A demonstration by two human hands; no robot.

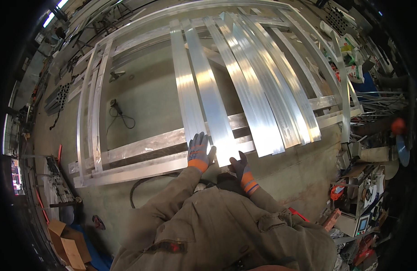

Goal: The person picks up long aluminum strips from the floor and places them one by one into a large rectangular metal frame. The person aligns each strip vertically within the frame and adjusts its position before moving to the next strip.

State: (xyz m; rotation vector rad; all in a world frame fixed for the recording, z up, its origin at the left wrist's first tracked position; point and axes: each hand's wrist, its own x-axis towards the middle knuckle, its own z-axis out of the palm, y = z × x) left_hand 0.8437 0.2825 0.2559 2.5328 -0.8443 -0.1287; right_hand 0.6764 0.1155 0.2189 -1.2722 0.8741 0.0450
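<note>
Gloved and apart, the left hand (198, 152) and right hand (240, 167) are flanking the near end of a wide silver strip (215, 113). Left of it, the left hand is lying spread over the near end of a narrower strip (183, 81), its thumb pointing toward the wide one; the right hand is curling at its right corner, though whether it is gripping cannot be told. Its long axis is running away from the hands, far end leaning left, the right hand sitting nearer its end edge. Right of it, overlapping strips (258, 99) are fanning alongside; beneath it, a metal frame (145, 147) is supporting everything. Well to its left, a corded tool (115, 107) is resting on the floor (149, 90).
</note>
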